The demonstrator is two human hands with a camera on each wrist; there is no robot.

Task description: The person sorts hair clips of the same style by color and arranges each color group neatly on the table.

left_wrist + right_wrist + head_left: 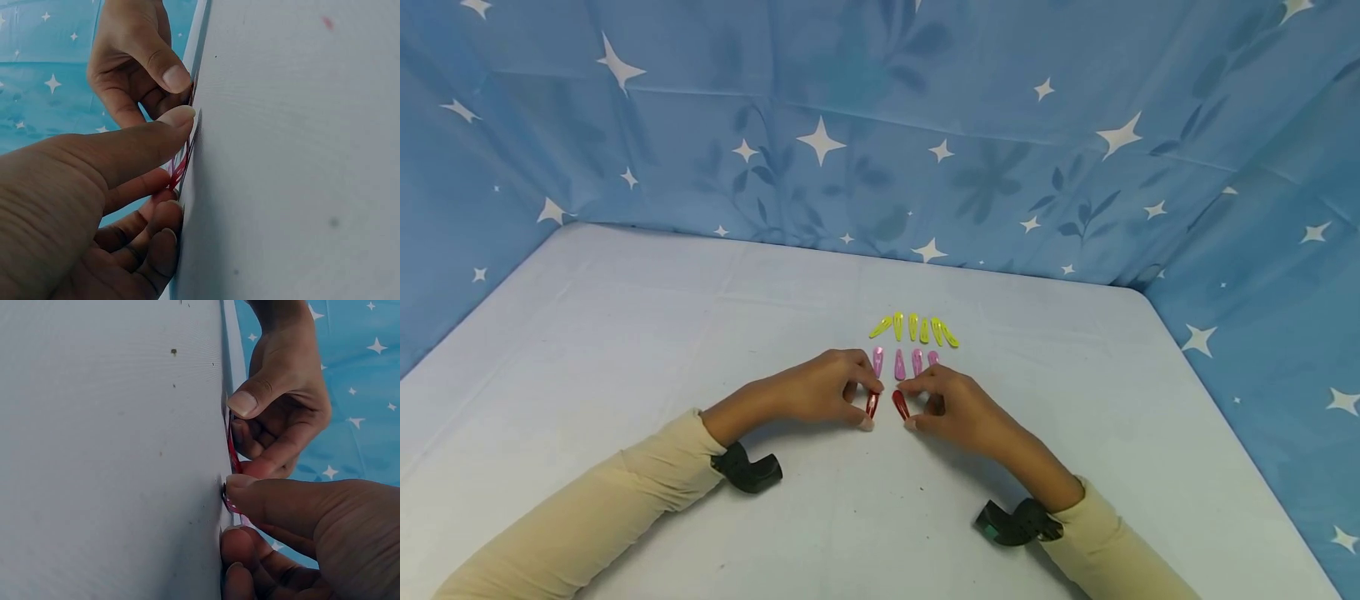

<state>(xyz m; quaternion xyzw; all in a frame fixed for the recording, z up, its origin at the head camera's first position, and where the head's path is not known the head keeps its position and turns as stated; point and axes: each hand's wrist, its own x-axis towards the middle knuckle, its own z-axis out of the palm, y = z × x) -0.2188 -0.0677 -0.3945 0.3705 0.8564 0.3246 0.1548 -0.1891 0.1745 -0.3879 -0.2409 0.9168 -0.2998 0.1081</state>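
My left hand [823,388] pinches a red snap hair clip [872,405] end to end between thumb and index finger, low over the white table. Facing it, my right hand [961,410] holds a second red hair clip [900,404] the same way, its top leaning left. A narrow gap lies between the two clips. Just beyond the fingertips lies a row of several pink hair clips [899,365], the rightmost partly covered by my right hand. The right wrist view shows the left hand's red clip [233,450] edge-on against the tabletop.
Behind the pink row, several yellow hair clips [913,327] lie in a line, the outer ones slanted. The white-covered table [647,333] spreads out around them. A blue curtain [880,125] with white stars hangs along its back and sides. Each wrist wears a black camera mount [748,471].
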